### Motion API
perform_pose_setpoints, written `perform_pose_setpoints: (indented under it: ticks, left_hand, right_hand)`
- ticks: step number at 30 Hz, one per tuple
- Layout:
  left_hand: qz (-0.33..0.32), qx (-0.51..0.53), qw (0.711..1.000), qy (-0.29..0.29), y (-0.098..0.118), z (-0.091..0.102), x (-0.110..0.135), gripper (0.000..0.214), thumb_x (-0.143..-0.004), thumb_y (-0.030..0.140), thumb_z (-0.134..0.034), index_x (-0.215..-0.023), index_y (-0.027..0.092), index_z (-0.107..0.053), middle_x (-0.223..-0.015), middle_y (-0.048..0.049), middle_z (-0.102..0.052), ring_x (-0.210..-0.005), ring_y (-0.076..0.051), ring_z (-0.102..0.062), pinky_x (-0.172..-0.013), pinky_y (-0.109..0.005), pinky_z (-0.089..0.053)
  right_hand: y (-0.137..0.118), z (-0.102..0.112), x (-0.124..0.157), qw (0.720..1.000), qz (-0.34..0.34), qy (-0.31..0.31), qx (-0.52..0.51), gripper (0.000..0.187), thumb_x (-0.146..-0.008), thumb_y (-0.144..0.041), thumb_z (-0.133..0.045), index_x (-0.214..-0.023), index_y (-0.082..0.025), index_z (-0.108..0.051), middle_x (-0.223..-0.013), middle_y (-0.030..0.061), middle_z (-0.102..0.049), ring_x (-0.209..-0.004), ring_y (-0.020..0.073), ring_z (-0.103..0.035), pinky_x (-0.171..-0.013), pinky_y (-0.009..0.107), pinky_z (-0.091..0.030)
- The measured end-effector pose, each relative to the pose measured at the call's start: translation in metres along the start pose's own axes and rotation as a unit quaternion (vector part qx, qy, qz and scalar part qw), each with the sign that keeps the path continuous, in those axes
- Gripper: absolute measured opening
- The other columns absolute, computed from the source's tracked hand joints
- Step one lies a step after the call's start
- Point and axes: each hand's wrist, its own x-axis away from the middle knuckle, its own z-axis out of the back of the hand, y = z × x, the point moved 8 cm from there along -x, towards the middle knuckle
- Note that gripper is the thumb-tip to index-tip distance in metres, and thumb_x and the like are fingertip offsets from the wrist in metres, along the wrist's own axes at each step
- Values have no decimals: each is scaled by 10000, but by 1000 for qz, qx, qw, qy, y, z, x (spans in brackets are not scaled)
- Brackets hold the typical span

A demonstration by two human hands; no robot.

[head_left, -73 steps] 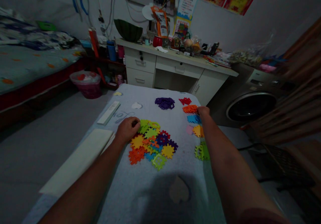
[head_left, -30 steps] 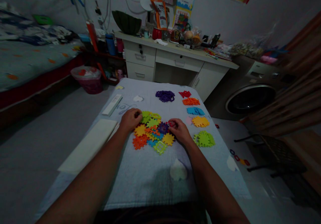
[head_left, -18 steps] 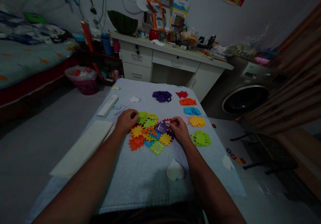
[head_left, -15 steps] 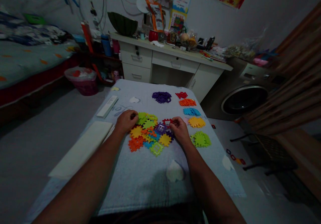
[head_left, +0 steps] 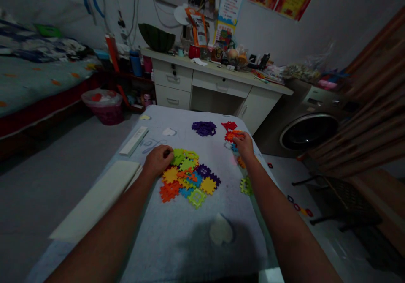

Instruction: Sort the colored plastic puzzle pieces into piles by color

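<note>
A mixed heap of coloured interlocking foam pieces (head_left: 189,178) lies in the middle of a light blue cloth-covered table (head_left: 177,240). My left hand (head_left: 157,161) rests at the heap's left edge, fingers curled against a green piece; anything held is hidden. Sorted piles sit at the far right: purple (head_left: 204,128), red (head_left: 229,125) and orange (head_left: 230,136). My right hand (head_left: 244,145) reaches over the orange pile, just below the red one, pinching a red piece. My right forearm partly covers a yellow pile (head_left: 240,163) and a green pile (head_left: 244,186).
A white slim box (head_left: 134,141) and a long white board (head_left: 95,198) lie at the table's left edge. Behind stand a cluttered white desk (head_left: 218,77), a washing machine (head_left: 308,129), a red bin (head_left: 103,106) and a bed (head_left: 28,84). Small pieces lie on the floor (head_left: 297,207).
My right hand picked a red piece out of the heap and carried it up and right to the sorted piles. My left hand stayed at the heap.
</note>
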Motion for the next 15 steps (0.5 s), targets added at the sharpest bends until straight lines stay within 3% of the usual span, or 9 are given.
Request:
perform_pose_setpoints:
  ticks: [8, 15]
  left_hand:
    - [10, -4, 1000, -2, -7, -4, -2, 248, -784, 355, -485, -877, 196, -652, -898, -64, -685, -851, -224, -634, -782, -336, -475]
    - [4, 8, 1000, -10, -5, -4, -3, 245, -786, 349, -486, -879, 194, -653, -902, -61, -677, -856, -222, -626, -794, -336, -474]
  right_hand:
    - [7, -5, -79, 991, -12, 69, 110, 265, -636, -197, -609, -876, -217, -498, -565, -79, -501, -514, 117, -497, -492, 204, -366]
    - [15, -20, -124, 979, -11, 96, 180, 196, -633, -138, -587, -813, -203, -542, -577, -63, -493, -527, 104, -461, -504, 203, -361]
